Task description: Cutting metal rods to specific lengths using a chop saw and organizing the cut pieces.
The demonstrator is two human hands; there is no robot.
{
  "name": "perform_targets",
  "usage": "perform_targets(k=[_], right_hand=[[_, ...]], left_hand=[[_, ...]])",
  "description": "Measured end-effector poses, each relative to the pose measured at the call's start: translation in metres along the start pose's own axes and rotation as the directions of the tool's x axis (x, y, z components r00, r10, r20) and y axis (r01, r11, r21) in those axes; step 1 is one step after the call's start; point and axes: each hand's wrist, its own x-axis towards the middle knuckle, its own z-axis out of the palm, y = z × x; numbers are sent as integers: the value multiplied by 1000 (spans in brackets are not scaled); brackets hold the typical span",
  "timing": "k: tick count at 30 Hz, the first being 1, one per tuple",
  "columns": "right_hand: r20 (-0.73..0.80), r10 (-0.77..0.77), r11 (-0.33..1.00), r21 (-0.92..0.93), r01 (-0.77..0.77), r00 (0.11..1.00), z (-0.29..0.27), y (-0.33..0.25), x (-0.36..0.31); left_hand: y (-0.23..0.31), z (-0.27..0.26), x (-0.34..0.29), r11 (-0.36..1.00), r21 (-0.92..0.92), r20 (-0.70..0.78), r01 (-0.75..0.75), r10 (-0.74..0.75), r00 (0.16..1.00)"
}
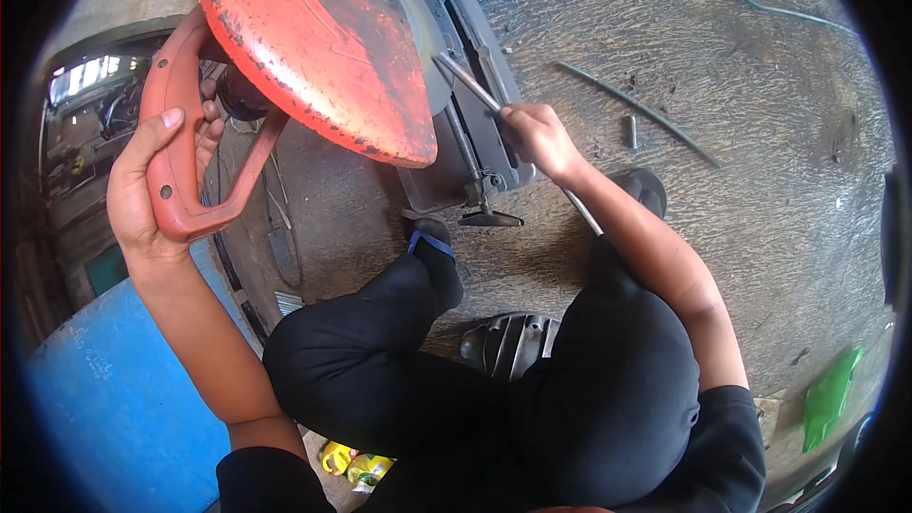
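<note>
My left hand [141,188] is wrapped round the red D-shaped handle [180,171] of a cut-off saw, with the thumb over its side. The saw's scuffed red blade guard [318,47] covers much of the cutting disc [435,81], whose pale edge shows at the right. In my right hand [540,141] is a thin metal rod [475,85]. Its far end meets or lies right by the disc; I cannot tell whether they touch. The near end reaches back beneath my right forearm. Below the guard sits the vise's threaded screw [463,138] with a black crank handle [491,219].
On the rough floor right of the saw lie a long thin rod [636,112] and a short cut piece [631,131]. A dark ribbed metal part [508,344] rests between my legs. A blue panel [123,389] stands left; a green bag [829,401] lies right.
</note>
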Motion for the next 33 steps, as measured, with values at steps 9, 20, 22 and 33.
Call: perform_targets(k=[9,20,22,33], right_hand=[[289,261,852,380,-361,921,4,-9,-4],[26,5,980,-201,0,1000,6,-9,-6],[28,-46,943,-328,53,999,3,-13,-6],[-25,-242,628,-766,137,970,-56,-43,29]], left_hand=[[-1,9,-5,998,-57,-5,-20,20,1000],[-4,13,-1,998,-63,-9,-17,16,1000],[-3,16,-3,998,-63,34,-29,31,999],[3,12,-8,999,25,-41,-25,26,999]])
